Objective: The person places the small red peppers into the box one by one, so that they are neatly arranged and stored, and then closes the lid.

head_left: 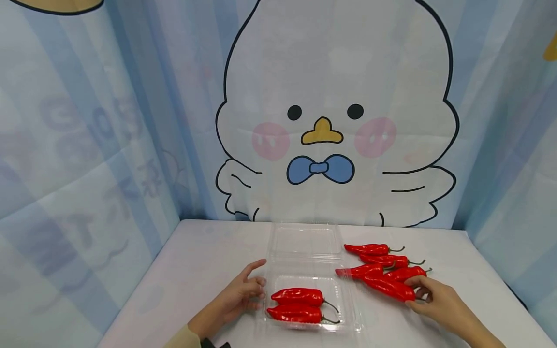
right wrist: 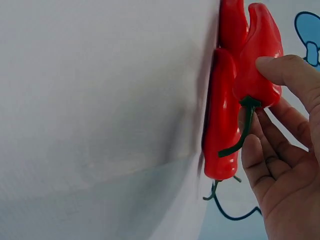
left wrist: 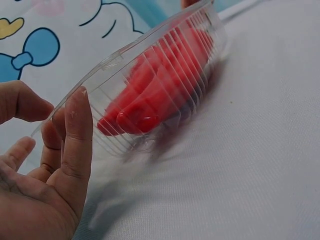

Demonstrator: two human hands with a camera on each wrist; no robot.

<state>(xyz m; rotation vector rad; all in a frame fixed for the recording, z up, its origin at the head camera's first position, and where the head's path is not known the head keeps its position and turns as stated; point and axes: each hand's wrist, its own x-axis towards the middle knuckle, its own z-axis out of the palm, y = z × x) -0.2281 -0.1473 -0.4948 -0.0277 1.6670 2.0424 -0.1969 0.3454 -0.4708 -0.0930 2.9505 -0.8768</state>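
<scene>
Nearest you: your left hand [head_left: 239, 292] beside the box, your right hand [head_left: 444, 299] on a pepper.
White table [head_left: 204, 246] beneath everything; on it your clear box [head_left: 296, 281], lid [head_left: 306, 240] laid back on the far side. Left fingers, partly bent, touch the box's left rim; whether they pinch it, you cannot tell. Right thumb and fingers pinch the held pepper [head_left: 389, 288] near its stem [right wrist: 246, 125], in the loose group right of the box. Four loose peppers [head_left: 367, 249] lie around it; two boxed peppers [head_left: 298, 296] sit side by side. Risks, as judged: glossy skin may slip from a light pinch; lifting sideways may drag neighbours; a knock could slide the box if your left hand merely rests there.
</scene>
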